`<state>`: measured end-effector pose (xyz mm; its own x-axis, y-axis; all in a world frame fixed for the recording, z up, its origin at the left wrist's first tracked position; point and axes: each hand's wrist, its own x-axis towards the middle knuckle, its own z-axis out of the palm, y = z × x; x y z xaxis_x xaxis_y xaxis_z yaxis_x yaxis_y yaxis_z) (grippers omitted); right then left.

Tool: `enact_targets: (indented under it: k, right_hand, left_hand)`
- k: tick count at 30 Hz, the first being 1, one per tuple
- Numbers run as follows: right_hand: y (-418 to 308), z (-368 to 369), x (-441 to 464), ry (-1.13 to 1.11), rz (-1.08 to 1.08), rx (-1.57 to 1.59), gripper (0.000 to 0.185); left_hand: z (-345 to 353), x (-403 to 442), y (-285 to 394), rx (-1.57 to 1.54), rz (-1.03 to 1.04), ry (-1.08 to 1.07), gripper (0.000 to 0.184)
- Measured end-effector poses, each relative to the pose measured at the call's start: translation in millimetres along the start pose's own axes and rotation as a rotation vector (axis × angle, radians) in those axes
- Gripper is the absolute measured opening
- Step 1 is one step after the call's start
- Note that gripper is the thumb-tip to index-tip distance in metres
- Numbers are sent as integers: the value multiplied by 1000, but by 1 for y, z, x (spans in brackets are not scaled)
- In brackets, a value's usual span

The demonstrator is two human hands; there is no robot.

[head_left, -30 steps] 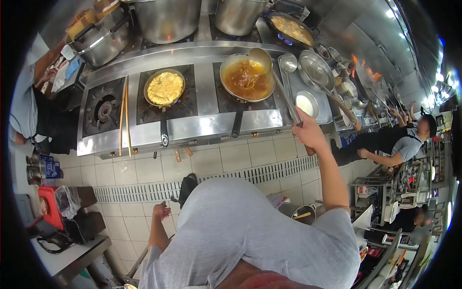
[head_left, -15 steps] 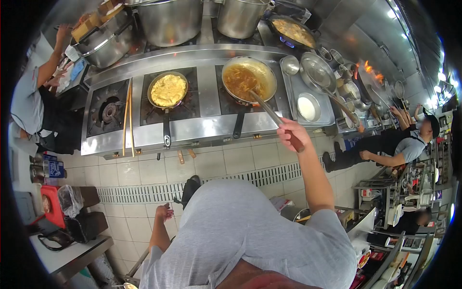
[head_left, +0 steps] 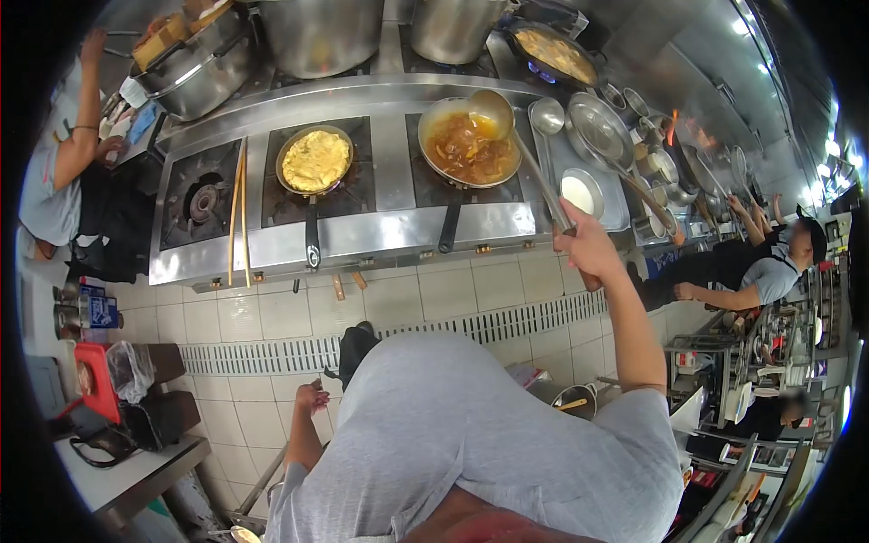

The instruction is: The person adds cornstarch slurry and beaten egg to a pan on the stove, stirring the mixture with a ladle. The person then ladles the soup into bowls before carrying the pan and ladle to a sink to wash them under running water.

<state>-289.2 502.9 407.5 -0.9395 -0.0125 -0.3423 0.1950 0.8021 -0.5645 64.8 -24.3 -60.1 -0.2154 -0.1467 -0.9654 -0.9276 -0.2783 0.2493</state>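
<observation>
My right hand (head_left: 587, 244) is closed round the wooden grip of a long-handled ladle (head_left: 541, 176). The ladle's bowl (head_left: 490, 113) is over the far right part of a frying pan (head_left: 425, 149) on the right front burner. Brown saucy food (head_left: 466, 156) fills much of that pan. On the burner to its left, a smaller frying pan (head_left: 310, 210) holds a yellow egg omelette (head_left: 316, 160). Down by my side, away from the stove, hangs my left hand (head_left: 311, 397), holding nothing, with its fingers loosely bent and partly apart.
Long chopsticks (head_left: 240, 213) lie across the stove's left side. Right of the pans are a second ladle (head_left: 547, 118), a strainer (head_left: 599, 131) and a bowl of white contents (head_left: 579, 192). Large pots (head_left: 317, 41) stand behind. Co-workers stand at left (head_left: 63, 163) and right (head_left: 769, 271).
My right hand has moved right and slightly toward the stove. The ladle's bowl has come up from the sauce to the pan's far right rim. My left hand hardly moves.
</observation>
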Motion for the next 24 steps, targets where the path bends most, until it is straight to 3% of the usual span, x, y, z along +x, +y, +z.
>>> enact_targets:
  k: [3, 6, 8, 10, 12, 13, 16, 19, 24]
  right_hand:
    - [29, 1, 14, 179, -330, -428, 74]
    - [49, 12, 25, 244, -298, -662, 71]
    - [57, 20, 32, 107, -252, -448, 69]
    - [57, 16, 29, -64, -61, 31, 66]
    - [16, 3, 4, -272, 275, 782, 63]
    - [14, 1, 2, -292, 320, 982, 62]
    - [21, 5, -3, -335, 323, 1158, 66]
    - [15, 9, -12, -362, 211, 1008, 68]
    - [5, 14, -22, -148, 24, 565, 62]
  left_hand:
    - [-2, 2, 8, -18, -20, 8, 39]
    - [-4, 6, 11, -10, -22, 9, 40]
    - [-6, 8, 10, -1, -14, 8, 40]
    - [-6, 9, 9, 7, -1, -1, 41]
    - [-5, 6, 11, 24, -1, -9, 41]
    - [-5, 5, 12, 32, -2, -13, 41]
    - [-8, 9, 10, 38, 4, -19, 42]
    - [-11, 8, 14, 30, -18, -30, 44]
    - [-16, 11, 18, 32, -18, -50, 49]
